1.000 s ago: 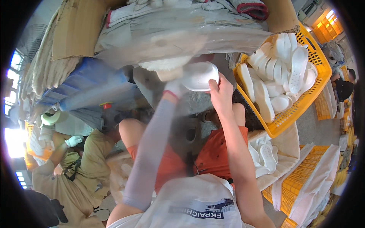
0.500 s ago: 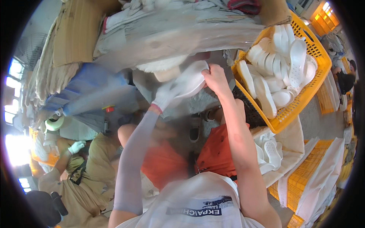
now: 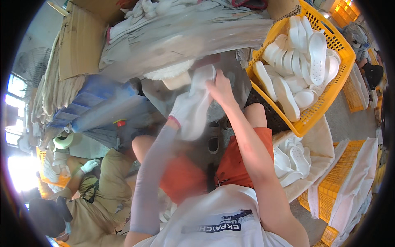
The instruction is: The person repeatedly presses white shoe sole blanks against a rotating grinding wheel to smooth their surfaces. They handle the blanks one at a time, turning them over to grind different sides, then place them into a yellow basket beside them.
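Both of my hands hold a white clog (image 3: 198, 121) over my lap, its long sole-like side slanting from upper right to lower left. My left hand (image 3: 181, 104), in a white glove with a red cuff, is closed around its left side; motion blurs its fingers. My bare right hand (image 3: 221, 88) pinches the far end of the clog. Just beyond the clog is a fluffy white buffing wheel (image 3: 172, 70) under a cloudy plastic sheet (image 3: 193, 39).
On the right a yellow crate (image 3: 300, 131) holds several white clogs. More clogs lie in a cloth-lined container (image 3: 325, 150) beside my right arm. Grey gloves (image 3: 152, 20) fill a cardboard box (image 3: 80, 45) ahead. At lower left sits a co-worker with a gloved hand (image 3: 90, 165).
The clog has swung from a flatter slant to a steeper one, its near end now lower. My right hand has shifted slightly left. The view has moved a little.
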The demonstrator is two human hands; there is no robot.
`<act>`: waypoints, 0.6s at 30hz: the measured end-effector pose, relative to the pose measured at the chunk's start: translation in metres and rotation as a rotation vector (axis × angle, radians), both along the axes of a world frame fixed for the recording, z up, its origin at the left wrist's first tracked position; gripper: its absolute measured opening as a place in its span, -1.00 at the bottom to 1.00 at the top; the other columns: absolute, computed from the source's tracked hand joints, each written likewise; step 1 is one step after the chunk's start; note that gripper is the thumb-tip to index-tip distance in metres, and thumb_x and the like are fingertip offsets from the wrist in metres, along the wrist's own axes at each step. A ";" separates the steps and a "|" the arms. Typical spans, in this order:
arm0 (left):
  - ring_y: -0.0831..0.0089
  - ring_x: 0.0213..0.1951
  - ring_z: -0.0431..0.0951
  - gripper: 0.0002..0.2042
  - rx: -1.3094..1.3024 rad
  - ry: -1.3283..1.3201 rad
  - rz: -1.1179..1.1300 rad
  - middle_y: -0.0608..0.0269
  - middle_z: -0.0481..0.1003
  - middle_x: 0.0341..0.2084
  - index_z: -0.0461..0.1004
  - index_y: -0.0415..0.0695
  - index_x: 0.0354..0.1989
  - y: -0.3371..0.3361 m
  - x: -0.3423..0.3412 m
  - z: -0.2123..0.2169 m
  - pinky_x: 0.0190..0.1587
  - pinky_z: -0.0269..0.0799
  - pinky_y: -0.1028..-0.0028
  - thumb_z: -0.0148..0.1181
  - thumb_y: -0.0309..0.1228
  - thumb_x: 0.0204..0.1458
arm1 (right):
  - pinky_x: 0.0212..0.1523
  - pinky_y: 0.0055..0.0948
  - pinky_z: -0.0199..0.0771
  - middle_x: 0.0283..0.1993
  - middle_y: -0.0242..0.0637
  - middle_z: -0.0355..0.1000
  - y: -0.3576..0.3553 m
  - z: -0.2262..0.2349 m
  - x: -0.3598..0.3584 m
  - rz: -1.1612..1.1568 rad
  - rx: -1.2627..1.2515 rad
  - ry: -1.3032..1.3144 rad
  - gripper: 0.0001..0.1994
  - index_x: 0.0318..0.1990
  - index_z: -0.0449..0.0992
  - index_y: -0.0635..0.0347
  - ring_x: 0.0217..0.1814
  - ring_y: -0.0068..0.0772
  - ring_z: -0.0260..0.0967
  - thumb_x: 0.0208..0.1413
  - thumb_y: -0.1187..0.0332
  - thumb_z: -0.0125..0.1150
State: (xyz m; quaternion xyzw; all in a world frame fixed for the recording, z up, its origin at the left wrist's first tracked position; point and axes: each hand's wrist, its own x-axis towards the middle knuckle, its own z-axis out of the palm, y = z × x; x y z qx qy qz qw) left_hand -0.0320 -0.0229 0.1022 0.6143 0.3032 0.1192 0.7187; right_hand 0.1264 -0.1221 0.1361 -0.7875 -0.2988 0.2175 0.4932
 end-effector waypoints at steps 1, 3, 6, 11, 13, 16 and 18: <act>0.57 -0.21 0.56 -0.64 -0.047 -0.003 0.003 0.27 0.61 -0.17 0.55 -0.33 0.08 0.002 0.002 -0.007 -0.13 0.50 0.49 0.22 -0.27 0.29 | 0.12 -0.05 0.53 0.01 0.29 0.55 -0.002 -0.003 -0.010 -0.002 0.045 -0.015 -0.37 0.22 0.29 0.49 0.09 0.30 0.54 0.10 0.19 0.22; 0.54 -0.21 0.58 -0.62 0.516 -0.004 -0.162 0.25 0.61 -0.15 0.54 -0.31 0.12 0.016 0.016 -0.015 -0.13 0.51 0.47 0.23 -0.28 0.28 | 0.12 -0.09 0.53 0.03 0.29 0.54 0.005 -0.008 -0.022 -0.031 0.063 -0.039 -0.35 0.24 0.28 0.48 0.10 0.28 0.54 0.11 0.18 0.24; 0.49 -0.13 0.60 -0.61 0.401 0.002 -0.226 0.22 0.61 -0.07 0.52 -0.26 0.16 0.008 0.017 -0.013 -0.06 0.54 0.44 0.24 -0.28 0.26 | 0.16 -0.15 0.51 0.11 0.32 0.49 -0.011 -0.012 -0.029 -0.063 0.001 0.056 -0.33 0.29 0.25 0.48 0.17 0.22 0.52 0.14 0.18 0.25; 0.42 0.01 0.59 -0.48 -0.059 -0.067 0.062 0.14 0.58 0.04 0.40 -0.27 0.29 -0.078 -0.003 0.007 0.05 0.54 0.39 0.29 -0.39 0.14 | 0.17 -0.24 0.50 0.16 0.01 0.52 -0.097 -0.042 -0.043 -0.051 0.314 0.392 -0.44 0.33 0.30 0.42 0.13 -0.15 0.54 0.23 0.34 0.22; 0.45 0.01 0.59 -0.46 -0.037 -0.097 0.129 0.14 0.58 0.05 0.39 -0.29 0.30 -0.087 0.012 0.025 0.06 0.54 0.41 0.29 -0.37 0.15 | 0.11 -0.26 0.53 0.15 -0.06 0.53 -0.117 -0.049 -0.052 0.054 0.151 0.155 -0.46 0.33 0.32 0.40 0.10 -0.23 0.55 0.26 0.36 0.25; 0.45 0.10 0.55 -0.40 -0.079 -0.143 0.034 0.08 0.53 0.13 0.33 -0.29 0.35 -0.108 0.010 0.033 0.15 0.49 0.41 0.30 -0.38 0.12 | 0.08 -0.41 0.50 0.09 -0.20 0.53 -0.156 -0.040 -0.054 0.017 0.266 0.681 -0.59 0.30 0.40 0.39 0.07 -0.45 0.50 0.36 0.43 0.16; 0.35 0.20 0.49 -0.32 -0.232 -0.241 -0.005 0.05 0.45 0.22 0.20 -0.24 0.42 -0.116 0.006 0.039 0.27 0.41 0.38 0.31 -0.51 0.10 | 0.06 -0.40 0.51 0.09 -0.20 0.53 -0.159 -0.031 -0.050 -0.034 0.279 0.795 -0.60 0.29 0.41 0.41 0.06 -0.44 0.50 0.36 0.44 0.15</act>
